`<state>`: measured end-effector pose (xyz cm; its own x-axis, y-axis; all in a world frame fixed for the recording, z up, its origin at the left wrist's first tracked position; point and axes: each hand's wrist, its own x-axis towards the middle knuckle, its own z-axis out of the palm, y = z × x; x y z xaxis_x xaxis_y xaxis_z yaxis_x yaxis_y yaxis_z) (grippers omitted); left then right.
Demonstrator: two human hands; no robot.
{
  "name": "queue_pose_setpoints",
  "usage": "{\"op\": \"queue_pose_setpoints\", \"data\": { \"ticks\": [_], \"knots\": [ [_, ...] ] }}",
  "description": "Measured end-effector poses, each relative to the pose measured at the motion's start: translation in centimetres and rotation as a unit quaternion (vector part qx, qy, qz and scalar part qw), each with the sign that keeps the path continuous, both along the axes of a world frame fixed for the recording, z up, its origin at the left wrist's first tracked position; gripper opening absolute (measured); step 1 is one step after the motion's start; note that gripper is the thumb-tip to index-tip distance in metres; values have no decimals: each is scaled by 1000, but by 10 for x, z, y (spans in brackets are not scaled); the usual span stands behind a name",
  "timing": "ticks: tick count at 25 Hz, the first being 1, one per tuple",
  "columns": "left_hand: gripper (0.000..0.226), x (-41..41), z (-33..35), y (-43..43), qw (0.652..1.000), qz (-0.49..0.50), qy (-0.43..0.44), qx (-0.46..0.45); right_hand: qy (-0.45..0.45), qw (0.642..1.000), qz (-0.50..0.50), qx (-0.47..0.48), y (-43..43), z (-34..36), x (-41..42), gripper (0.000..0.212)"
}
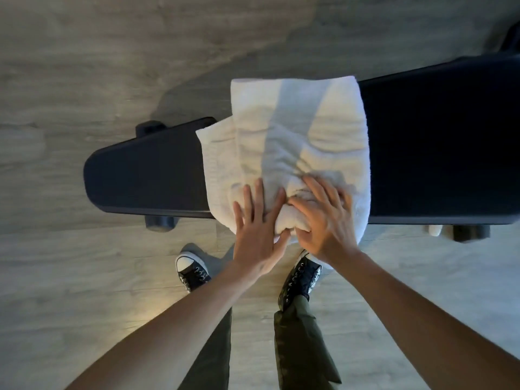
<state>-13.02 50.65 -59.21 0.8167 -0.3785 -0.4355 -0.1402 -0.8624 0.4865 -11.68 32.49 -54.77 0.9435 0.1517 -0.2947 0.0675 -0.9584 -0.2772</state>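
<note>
A white towel [295, 130] lies draped across a dark padded bench [146, 170], its near end bunched into a thick roll at the bench's front edge. My left hand [257, 223] lies flat on the left part of that roll, fingers straight and spread. My right hand [323, 218] covers the right part of the roll, its fingers bent over the fabric and the thumb tucked under the fold. The far end of the towel is spread flat and hangs over the bench's back edge.
The bench runs left to right over a grey wood-look floor [84, 66], with dark feet [160, 223] under its front edge. My two black sneakers [194, 271] stand close to the bench, below the hands.
</note>
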Motion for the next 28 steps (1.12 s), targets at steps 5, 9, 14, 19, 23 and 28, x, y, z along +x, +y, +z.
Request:
{"op": "queue_pose_setpoints", "data": {
  "ticks": [5, 9, 14, 19, 23, 28],
  "knots": [
    [84, 73, -6, -35, 1000, 12, -29, -2, -26, 999, 6, -40, -33, 0, 69, 47],
    [83, 154, -1, -78, 999, 19, -38, -19, -68, 997, 0, -32, -76, 6, 138, 40],
    [82, 183, -3, -110, 998, 58, -38, -10, -67, 997, -5, -40, -101, 8, 174, 45],
    [82, 78, 4, -109, 995, 51, -79, -34, -47, 998, -35, 21, -99, 21, 78, 49],
    [82, 0, 8, -110, 997, 46, -61, -18, -43, 997, -17, 62, -104, 25, 11, 41],
    [84, 29, 8, -132, 995, 53, -81, -17, -10, 999, 28, 36, -133, 26, 43, 47]
  ]
}}
